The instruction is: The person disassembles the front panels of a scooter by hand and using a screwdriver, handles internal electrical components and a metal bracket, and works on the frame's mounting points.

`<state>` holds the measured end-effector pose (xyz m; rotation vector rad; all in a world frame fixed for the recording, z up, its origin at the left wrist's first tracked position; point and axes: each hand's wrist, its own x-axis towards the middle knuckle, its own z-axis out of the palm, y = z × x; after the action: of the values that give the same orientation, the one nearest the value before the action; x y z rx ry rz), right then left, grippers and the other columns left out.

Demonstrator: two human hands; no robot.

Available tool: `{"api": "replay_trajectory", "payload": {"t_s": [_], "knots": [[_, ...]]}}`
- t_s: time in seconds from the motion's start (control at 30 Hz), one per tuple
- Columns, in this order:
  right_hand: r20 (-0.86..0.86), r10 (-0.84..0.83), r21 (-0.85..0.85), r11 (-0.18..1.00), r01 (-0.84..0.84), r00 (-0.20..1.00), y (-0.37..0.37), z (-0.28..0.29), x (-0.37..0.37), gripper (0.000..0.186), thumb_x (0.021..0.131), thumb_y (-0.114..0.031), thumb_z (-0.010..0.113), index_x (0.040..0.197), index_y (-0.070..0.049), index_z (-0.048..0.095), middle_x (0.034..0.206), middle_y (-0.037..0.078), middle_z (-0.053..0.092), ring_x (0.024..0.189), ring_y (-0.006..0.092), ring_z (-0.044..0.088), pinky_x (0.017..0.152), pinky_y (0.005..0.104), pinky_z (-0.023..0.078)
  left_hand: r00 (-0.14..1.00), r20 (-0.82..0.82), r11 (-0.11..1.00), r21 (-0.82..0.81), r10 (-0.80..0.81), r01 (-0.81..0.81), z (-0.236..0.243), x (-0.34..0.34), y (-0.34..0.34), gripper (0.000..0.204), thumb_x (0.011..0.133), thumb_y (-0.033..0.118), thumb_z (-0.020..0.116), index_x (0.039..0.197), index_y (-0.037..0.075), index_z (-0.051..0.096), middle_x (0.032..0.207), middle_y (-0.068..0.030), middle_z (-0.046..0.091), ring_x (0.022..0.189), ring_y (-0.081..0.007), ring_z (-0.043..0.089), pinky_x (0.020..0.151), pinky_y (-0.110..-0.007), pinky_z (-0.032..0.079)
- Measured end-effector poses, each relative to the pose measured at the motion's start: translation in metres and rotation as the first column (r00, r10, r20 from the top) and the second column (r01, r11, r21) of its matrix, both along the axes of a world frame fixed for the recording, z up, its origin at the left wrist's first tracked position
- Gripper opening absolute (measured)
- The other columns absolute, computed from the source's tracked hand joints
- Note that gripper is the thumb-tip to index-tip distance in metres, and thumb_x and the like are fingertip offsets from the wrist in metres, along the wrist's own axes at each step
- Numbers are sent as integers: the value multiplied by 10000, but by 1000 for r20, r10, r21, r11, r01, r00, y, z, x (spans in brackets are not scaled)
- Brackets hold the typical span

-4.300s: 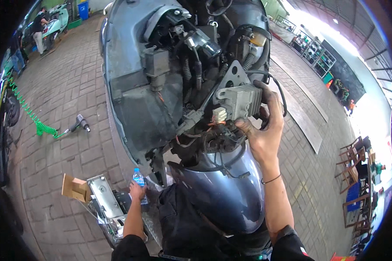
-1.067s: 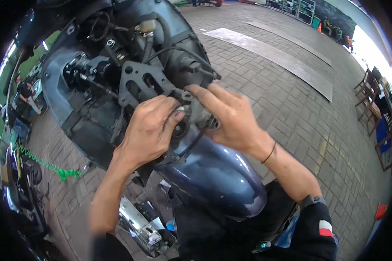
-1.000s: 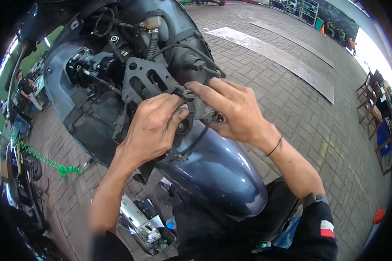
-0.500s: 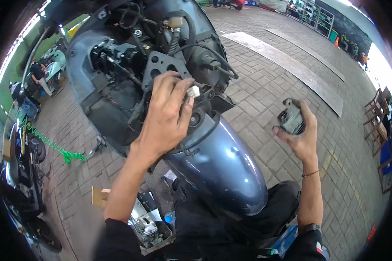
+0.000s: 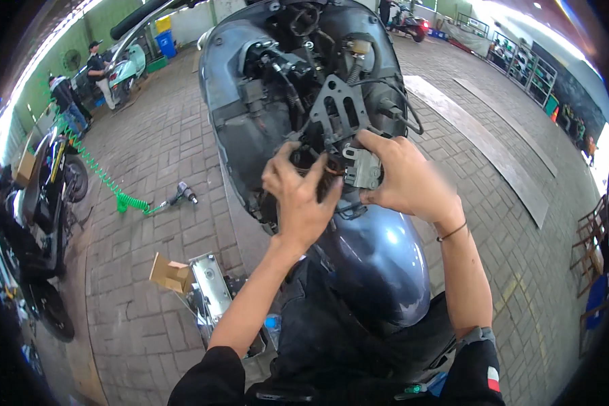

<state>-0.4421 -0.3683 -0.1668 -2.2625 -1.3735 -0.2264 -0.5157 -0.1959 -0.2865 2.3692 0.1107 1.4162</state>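
Note:
My right hand (image 5: pixel 413 179) is closed on a grey finned regulator-rectifier (image 5: pixel 363 169), held by its edges at the scooter's opened front. Beside it my left hand (image 5: pixel 301 186) is open, its fingers spread around dark wiring and touching no part that I can make out. A short orange wire (image 5: pixel 334 172) shows between the left fingers and the rectifier. Just beyond both hands stands a grey metal bracket (image 5: pixel 337 111) with holes and slots. The scooter's glossy blue front fender (image 5: pixel 379 271) lies below my hands.
An air tool (image 5: pixel 183 193) on a coiled green hose (image 5: pixel 132 203) rests on the paving at left. Near my left forearm are an open cardboard box (image 5: pixel 171 274) and a tray of metal parts (image 5: pixel 213 287). Two people stand by a pale green scooter (image 5: pixel 125 73) at far left.
My right hand has brought the rectifier from the right to the scooter's front. My left hand has let go of the pale connector and spread its fingers. The view has shifted.

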Motion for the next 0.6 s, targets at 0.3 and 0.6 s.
{"api": "replay_trajectory", "payload": {"t_s": [0.3, 0.6], "knots": [[-51, 84, 205, 976, -72, 995, -11, 11, 20, 745, 643, -182, 895, 1297, 30, 607, 1179, 252, 646, 1156, 409, 615, 1063, 432, 457, 981, 168, 981, -146, -99, 124, -12, 1, 13, 93, 868, 92, 745, 942, 37, 755, 1104, -60, 666, 1126, -295, 552, 1008, -435, 378], [182, 17, 161, 986, -47, 983, 21, 30, 28, 711, 644, -117, 904, 1292, -52, 621, 1172, 150, 589, 1106, 409, 608, 930, 472, 508, 867, 343, 598, -628, -362, 498, 13, 17, 34, 199, 988, 116, 705, 1097, -49, 683, 978, -78, 614, 894, -142, 663, 803, -287, 535]]}}
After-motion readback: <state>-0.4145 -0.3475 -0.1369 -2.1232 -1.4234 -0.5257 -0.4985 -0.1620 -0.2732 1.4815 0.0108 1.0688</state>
